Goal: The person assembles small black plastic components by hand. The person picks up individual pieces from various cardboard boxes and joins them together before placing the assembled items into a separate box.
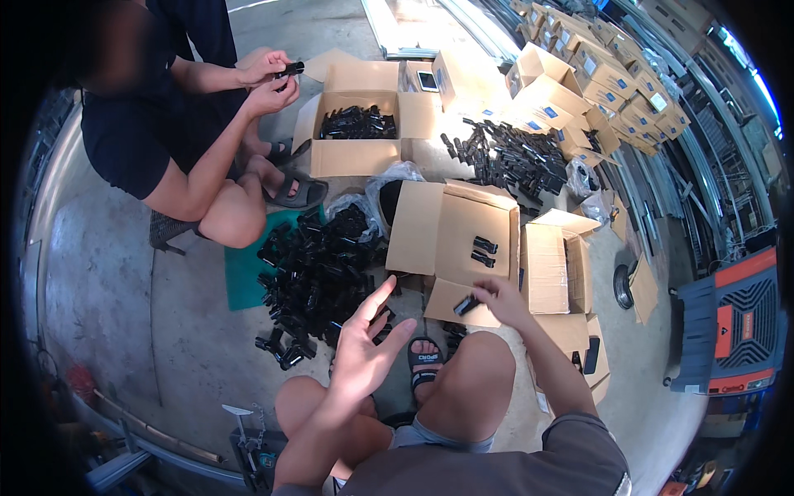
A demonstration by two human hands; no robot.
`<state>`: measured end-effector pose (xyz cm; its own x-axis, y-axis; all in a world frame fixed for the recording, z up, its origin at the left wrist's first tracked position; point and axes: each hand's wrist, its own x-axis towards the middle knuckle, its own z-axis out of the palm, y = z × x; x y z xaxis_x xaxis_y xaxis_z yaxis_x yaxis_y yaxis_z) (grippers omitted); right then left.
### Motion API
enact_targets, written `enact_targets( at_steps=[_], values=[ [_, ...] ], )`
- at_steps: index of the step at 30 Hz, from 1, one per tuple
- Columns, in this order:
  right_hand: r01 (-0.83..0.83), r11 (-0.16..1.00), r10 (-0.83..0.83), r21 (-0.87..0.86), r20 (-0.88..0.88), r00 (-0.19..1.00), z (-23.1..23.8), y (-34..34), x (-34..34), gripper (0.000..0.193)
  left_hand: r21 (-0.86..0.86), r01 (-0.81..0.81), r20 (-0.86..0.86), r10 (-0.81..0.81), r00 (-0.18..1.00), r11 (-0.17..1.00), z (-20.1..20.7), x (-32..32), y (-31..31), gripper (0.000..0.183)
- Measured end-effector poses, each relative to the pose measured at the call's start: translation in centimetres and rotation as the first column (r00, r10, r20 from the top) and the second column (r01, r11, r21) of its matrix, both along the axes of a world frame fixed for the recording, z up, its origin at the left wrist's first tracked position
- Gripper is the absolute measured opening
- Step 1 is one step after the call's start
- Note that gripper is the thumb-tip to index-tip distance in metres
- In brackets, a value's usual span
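Observation:
My left hand (370,343) is raised in front of my knees, fingers stretched out and thumb apart, holding nothing. A small black part (466,306) with a pale glint is held in the fingers of my right hand (502,299), over the front flap of an open cardboard box (475,207). Two similar black parts (484,251) lie side by side inside that box. Beyond my left hand, a large heap of black parts (310,273) spreads over a green mat (240,277). The exact kind of these parts is too small to tell.
A co-worker (136,140) sits at the far left, handling a black part. Ahead stand an open carton (356,157) of black parts and another loose pile (509,157). A second open carton (546,269) is right; stacked boxes (612,70) and an orange-grey toolbox (732,322) lie beyond.

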<state>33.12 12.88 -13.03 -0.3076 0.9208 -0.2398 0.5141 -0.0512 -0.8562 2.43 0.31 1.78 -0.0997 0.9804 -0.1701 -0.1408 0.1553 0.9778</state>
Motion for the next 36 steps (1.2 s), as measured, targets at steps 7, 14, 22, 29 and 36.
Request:
enact_targets(
  at_steps=[7, 14, 22, 29, 36],
  values=[
    [-0.145, 0.984, 0.18, -0.106, 0.582, 0.793, -9.5, -5.1, 5.5, 0.039, 0.017, 0.022, 0.045, -0.022, 0.999, 1.0, -0.2, -0.6, -0.3, 0.053],
    [0.04, 0.954, -0.24, 0.297, 0.679, 0.694, -9.7, 9.4, 2.6, 0.07, 0.017, 0.03, 0.07, -0.031, 0.997, 0.999, -0.8, -0.8, 0.4, 0.05],
    [-0.074, 0.992, -0.048, 0.105, 0.835, 0.548, -15.8, 13.7, 1.7, 0.069, -0.059, 0.017, 0.049, -0.014, 0.999, 0.998, -1.2, -1.4, 0.7, 0.048],
    [-0.048, 0.985, -0.087, 0.168, 0.71, 0.699, -16.1, 11.9, 2.3, 0.036, -0.077, 0.043, 0.05, -0.039, 0.998, 0.996, -0.7, -0.8, 1.2, 0.047],
    [0.199, 0.971, -0.241, 0.135, 0.529, 0.814, -14.3, 11.1, 4.1, 0.029, -0.037, 0.042, -0.008, -0.043, 0.999, 0.998, -0.6, -0.4, 1.2, 0.045]
  ],
)
